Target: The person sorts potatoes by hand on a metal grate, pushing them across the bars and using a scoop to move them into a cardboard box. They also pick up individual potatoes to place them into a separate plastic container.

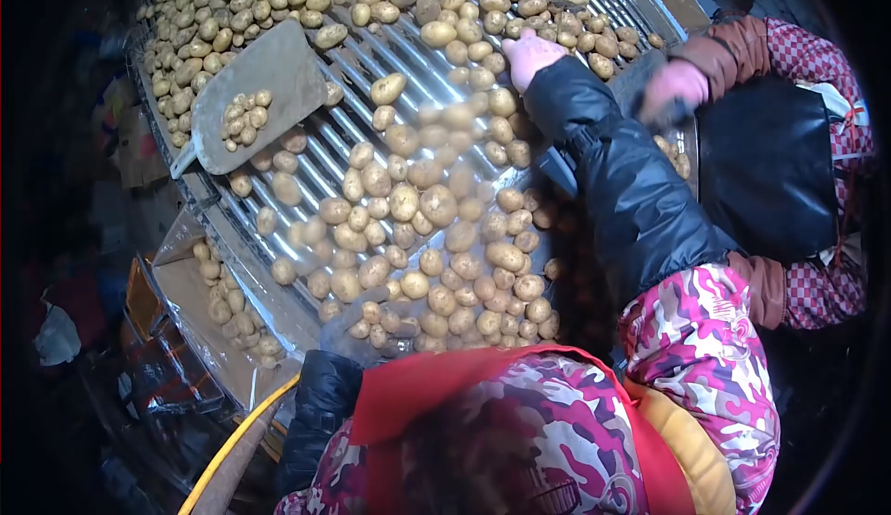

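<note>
Many yellow-brown potatoes (436, 204) lie on a metal roller table (325, 158) that slopes across the view. My right hand (529, 53), at the end of a black padded sleeve, reaches to the far side and rests on the potatoes there. Its fingers bend down among them, and whether they hold one is hidden. My left hand (353, 328) is a grey blur at the near edge of the rollers, beyond a black sleeve cuff, close to the nearest potatoes. Some potatoes in the middle are blurred by motion.
A metal shovel blade (264, 79) with a few small potatoes lies on the rollers at the left. A cardboard box (186, 306) of small potatoes stands below the table's left edge. Another person's hand (673, 83) and checkered sleeve work at the right. A yellow hose (232, 441) is by my left side.
</note>
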A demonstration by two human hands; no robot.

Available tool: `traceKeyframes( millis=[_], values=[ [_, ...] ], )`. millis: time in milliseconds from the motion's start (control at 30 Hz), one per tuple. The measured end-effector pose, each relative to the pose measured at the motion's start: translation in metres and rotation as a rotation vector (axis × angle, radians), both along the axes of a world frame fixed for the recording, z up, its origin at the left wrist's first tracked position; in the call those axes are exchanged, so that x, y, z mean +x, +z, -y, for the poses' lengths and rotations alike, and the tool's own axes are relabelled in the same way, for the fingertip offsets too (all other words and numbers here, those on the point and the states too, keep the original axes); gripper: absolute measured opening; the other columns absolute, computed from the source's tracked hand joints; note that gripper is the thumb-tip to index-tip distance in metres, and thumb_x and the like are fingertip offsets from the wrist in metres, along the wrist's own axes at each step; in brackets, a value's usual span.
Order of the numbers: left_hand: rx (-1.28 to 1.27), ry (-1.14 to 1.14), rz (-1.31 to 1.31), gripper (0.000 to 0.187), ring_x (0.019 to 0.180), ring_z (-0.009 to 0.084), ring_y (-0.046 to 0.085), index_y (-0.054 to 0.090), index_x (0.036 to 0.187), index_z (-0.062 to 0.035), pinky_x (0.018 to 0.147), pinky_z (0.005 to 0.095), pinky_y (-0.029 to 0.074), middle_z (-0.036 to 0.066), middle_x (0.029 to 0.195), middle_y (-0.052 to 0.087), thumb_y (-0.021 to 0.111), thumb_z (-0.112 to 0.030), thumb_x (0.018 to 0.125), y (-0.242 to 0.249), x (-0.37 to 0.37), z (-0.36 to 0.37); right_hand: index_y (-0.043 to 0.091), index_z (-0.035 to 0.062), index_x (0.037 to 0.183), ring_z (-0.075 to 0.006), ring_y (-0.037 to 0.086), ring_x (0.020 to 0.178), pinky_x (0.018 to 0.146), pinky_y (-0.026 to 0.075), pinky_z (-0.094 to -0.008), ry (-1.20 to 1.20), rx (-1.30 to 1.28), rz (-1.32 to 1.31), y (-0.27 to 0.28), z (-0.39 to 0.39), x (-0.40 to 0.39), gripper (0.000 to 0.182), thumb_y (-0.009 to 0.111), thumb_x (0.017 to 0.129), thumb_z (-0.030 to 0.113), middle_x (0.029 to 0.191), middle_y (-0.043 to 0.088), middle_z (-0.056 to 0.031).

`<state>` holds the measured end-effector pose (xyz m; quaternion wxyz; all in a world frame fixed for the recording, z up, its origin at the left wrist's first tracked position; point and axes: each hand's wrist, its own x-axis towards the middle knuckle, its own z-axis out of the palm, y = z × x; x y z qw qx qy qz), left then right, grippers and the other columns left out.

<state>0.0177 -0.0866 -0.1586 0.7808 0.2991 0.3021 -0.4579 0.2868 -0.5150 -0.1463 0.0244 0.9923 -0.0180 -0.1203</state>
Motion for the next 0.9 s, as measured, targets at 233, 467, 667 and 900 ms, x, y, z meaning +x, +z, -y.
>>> traceKeyframes(
  millis=[233, 467, 667, 900],
  values=[
    [-0.042, 0.064, -0.057, 0.063, 0.112, 0.0440, 0.064, 0.039, 0.153, -0.0087, 0.079, 0.0480, 0.054, 0.027, 0.142, 0.054, 0.057, -0.036, 0.099, -0.003, 0.000, 0.000, 0.068, 0.0108, 0.125, -0.0359, 0.067, 0.119, 0.101, 0.052, -0.0448, -0.058, 0.126, -0.095, -0.009, 0.020, 0.026, 0.042, 0.071, 0.087, 0.029, 0.123, 0.071, -0.0196],
    [-0.045, -0.002, 0.089, 0.063, 0.115, 0.0472, 0.064, 0.043, 0.151, -0.0083, 0.076, 0.0487, 0.054, 0.027, 0.142, 0.055, 0.059, -0.039, 0.098, -0.006, -0.003, 0.000, 0.063, 0.0060, 0.090, -0.0218, 0.066, 0.064, 0.058, 0.052, -0.0385, -0.447, 1.213, 0.035, -0.029, 0.079, -0.017, 0.022, 0.075, 0.082, 0.023, 0.072, 0.063, -0.0066],
    [-0.083, 0.016, 0.076, 0.057, 0.114, 0.0422, 0.066, 0.041, 0.151, 0.0000, 0.081, 0.0492, 0.058, 0.030, 0.143, 0.055, 0.050, -0.032, 0.104, 0.007, 0.000, 0.006, 0.069, 0.0103, 0.101, -0.0185, 0.057, 0.061, 0.056, 0.050, -0.0328, -0.694, 1.583, 0.191, -0.010, 0.118, -0.095, 0.013, 0.070, 0.089, 0.015, 0.081, 0.064, -0.0067],
    [0.130, -0.115, 0.155, 0.064, 0.110, 0.0420, 0.067, 0.047, 0.148, -0.0086, 0.075, 0.0468, 0.056, 0.024, 0.138, 0.059, 0.064, -0.039, 0.094, 0.012, 0.001, 0.011, 0.074, 0.0082, 0.113, -0.0387, 0.070, 0.103, 0.093, 0.054, -0.0446, -0.122, 0.303, 0.135, 0.018, 0.014, -0.063, 0.031, 0.067, 0.090, 0.028, 0.108, 0.073, -0.0211]
  ],
)
